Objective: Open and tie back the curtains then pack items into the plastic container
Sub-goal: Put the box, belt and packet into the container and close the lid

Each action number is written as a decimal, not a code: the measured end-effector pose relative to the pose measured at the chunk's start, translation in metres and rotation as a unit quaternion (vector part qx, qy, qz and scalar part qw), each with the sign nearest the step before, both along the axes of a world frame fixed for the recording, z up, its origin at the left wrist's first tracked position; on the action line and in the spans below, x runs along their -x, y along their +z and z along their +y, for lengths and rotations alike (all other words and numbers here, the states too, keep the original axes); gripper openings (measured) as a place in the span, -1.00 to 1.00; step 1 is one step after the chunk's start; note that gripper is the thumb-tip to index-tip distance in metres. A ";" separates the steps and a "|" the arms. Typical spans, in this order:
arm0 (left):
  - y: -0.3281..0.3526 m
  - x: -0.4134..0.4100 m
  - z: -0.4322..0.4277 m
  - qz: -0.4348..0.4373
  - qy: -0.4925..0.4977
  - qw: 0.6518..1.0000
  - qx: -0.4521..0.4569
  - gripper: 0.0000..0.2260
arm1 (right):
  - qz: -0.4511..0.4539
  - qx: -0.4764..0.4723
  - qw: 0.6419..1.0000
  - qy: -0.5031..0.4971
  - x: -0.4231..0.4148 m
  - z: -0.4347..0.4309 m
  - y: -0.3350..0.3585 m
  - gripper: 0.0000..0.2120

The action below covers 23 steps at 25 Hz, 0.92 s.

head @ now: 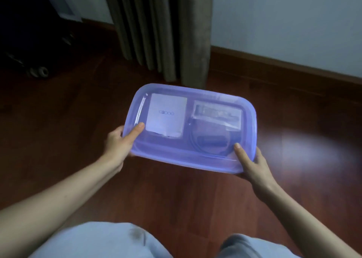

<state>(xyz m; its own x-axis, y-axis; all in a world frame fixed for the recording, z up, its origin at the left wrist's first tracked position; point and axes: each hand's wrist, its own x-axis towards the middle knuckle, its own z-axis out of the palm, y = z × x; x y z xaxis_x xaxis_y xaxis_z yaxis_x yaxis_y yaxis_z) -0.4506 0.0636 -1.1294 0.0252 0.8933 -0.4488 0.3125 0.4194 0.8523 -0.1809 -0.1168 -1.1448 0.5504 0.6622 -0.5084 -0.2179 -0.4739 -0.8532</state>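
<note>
Head view: translucent purple plastic container, lidded, items inside.

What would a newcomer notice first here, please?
A lidded translucent blue rectangular plastic container is held mid-frame above the reddish wooden floor, the left hand gripping its near left corner and the right hand its near right. Through it show a white paper packet on the left and a dark coiled cable on the right. A grey pleated curtain hangs behind.

reddish-brown wood floor, glossy planks, pale glare patch at right. grey curtain hangs down to it by the wall. dark wheeled object far left, unclear what.
</note>
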 end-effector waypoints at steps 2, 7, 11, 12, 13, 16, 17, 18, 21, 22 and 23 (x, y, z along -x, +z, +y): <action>0.023 0.031 0.023 -0.008 0.032 0.999 0.001 -0.62 | 0.006 -0.009 0.999 0.030 0.017 0.042 0.020 -0.47; 0.085 0.114 0.074 -0.025 0.110 0.994 0.004 -0.72 | 0.008 -0.005 0.994 0.109 0.081 0.141 0.076 -0.37; 0.113 0.166 0.105 -0.036 0.163 0.986 -0.027 -0.69 | -0.013 -0.007 0.987 0.158 0.121 0.205 0.103 -0.35; 0.114 0.172 0.111 -0.045 0.174 0.983 -0.033 -0.70 | -0.022 -0.012 0.987 0.159 0.128 0.217 0.104 -0.36; 0.115 0.176 0.117 -0.062 0.192 0.979 -0.040 -0.71 | -0.025 -0.018 0.987 0.158 0.135 0.230 0.101 -0.40; 0.103 0.167 0.124 -0.138 0.271 0.953 0.009 -0.61 | -0.004 -0.019 0.990 0.141 0.157 0.265 0.083 -0.47; 0.096 0.158 0.126 -0.175 0.296 0.937 0.060 -0.50 | -0.008 -0.015 0.989 0.145 0.164 0.274 0.073 -0.45; 0.087 0.148 0.128 -0.203 0.303 0.925 0.108 -0.42 | -0.019 -0.006 0.988 0.154 0.172 0.284 0.062 -0.42; 0.061 0.119 0.149 -0.248 0.303 0.906 0.159 -0.42 | -0.040 0.022 0.982 0.182 0.185 0.312 0.035 -0.37; 0.051 0.113 0.162 -0.253 0.316 0.902 0.153 -0.48 | -0.040 0.024 0.982 0.185 0.186 0.322 0.029 -0.38; 0.041 0.110 0.173 -0.255 0.329 0.898 0.145 -0.53 | -0.036 0.027 0.982 0.184 0.187 0.333 0.023 -0.41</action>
<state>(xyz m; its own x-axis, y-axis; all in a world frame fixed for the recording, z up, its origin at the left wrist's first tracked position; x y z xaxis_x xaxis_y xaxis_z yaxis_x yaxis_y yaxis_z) -0.5601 0.2367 -1.0884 -0.1982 0.6377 -0.7444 -0.4837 0.5969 0.6401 -0.3675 0.2158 -1.1217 0.3139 0.7960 -0.5174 0.0362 -0.5546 -0.8313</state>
